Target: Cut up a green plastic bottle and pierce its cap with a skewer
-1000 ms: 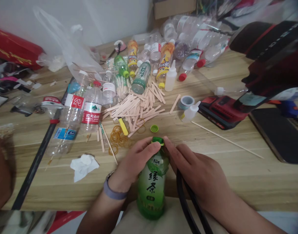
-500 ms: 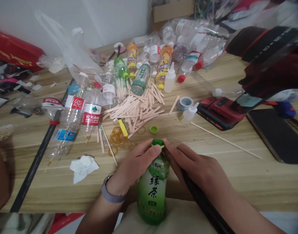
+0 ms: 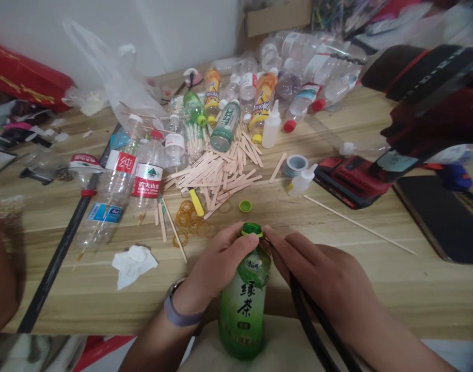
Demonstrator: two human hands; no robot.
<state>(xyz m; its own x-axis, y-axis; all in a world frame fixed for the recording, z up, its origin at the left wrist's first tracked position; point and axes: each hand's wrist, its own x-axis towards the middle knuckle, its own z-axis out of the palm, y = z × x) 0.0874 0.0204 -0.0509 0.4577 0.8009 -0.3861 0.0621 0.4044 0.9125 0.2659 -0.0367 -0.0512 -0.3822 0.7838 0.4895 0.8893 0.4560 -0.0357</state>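
A green tea bottle (image 3: pixel 242 310) stands upright close to my body, its cap off and a yellow-green ring around its open neck. My left hand (image 3: pixel 224 263) is closed around its upper part, thumb against the neck. On the other side, my right hand (image 3: pixel 325 274) holds a black-handled tool (image 3: pixel 308 323), with its fingertips at the ring. Two dark bars of the tool run down past the bottom edge; its working end is mostly hidden by my fingers, so its exact kind is unclear. Just beyond the bottle lies a green cap (image 3: pixel 245 206).
Popsicle sticks (image 3: pixel 217 175), rubber bands (image 3: pixel 188 217) and a crumpled tissue (image 3: pixel 135 265) lie around. A power drill (image 3: pixel 410 103) stands right, near a dark tablet-like slab (image 3: pixel 445 219) and a glue bottle (image 3: pixel 300 182). Plastic bottles (image 3: pixel 147 178) crowd the left and back. Someone's arm (image 3: pixel 2 279) shows far left.
The tool's dark bars, seen as one band before, now show apart. My right hand has shifted slightly, and the bottle's mouth is tipped a little more into view.
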